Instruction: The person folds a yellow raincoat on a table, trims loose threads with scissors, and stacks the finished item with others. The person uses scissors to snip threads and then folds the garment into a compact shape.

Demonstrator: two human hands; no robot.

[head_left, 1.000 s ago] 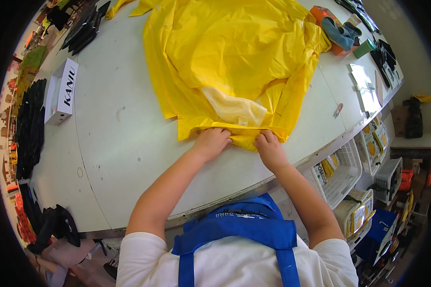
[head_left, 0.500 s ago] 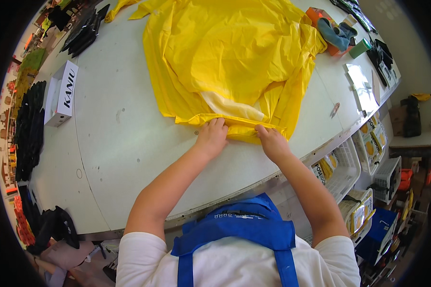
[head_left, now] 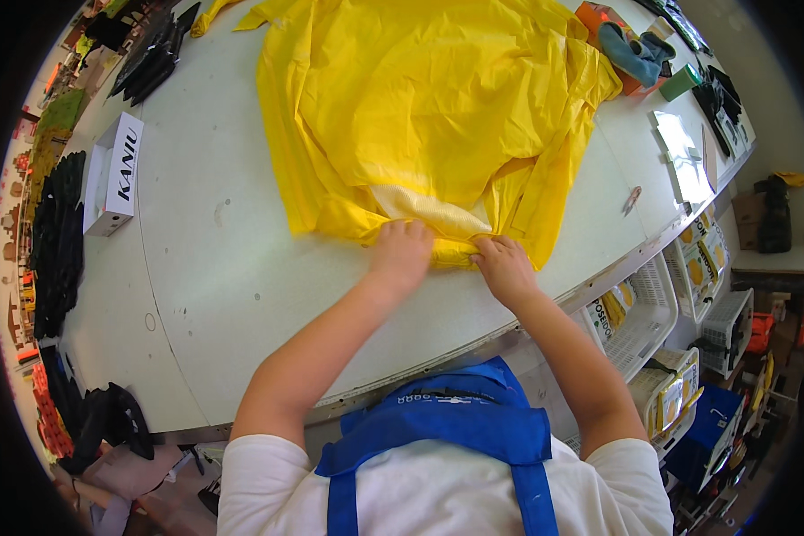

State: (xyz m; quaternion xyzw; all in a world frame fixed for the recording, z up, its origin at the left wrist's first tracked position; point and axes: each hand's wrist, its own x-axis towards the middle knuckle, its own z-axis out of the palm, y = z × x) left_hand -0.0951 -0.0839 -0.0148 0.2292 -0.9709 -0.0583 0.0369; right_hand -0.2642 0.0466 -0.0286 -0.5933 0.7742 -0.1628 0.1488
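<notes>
A large yellow raincoat (head_left: 429,98) of thin, shiny cloth lies spread and creased on the white table. Its near edge is turned up into a rolled band, and a pale lining patch (head_left: 429,207) shows just behind that band. My left hand (head_left: 402,255), slightly blurred, grips the band left of its middle with curled fingers. A short way to the right, my right hand (head_left: 506,266) pinches the same band between thumb and fingers. Cloth under both palms is hidden.
On the table's left stand a white box (head_left: 116,174) and stacked black packages (head_left: 156,55). At the far right sit an orange box (head_left: 598,20) with a grey-blue cloth (head_left: 634,55) and a green roll (head_left: 681,82). White baskets (head_left: 645,308) hold packages beyond the right edge.
The near edge has been rolled over further, and its left end is folded inward. Both hands stay on it, with the left one shifted slightly.
</notes>
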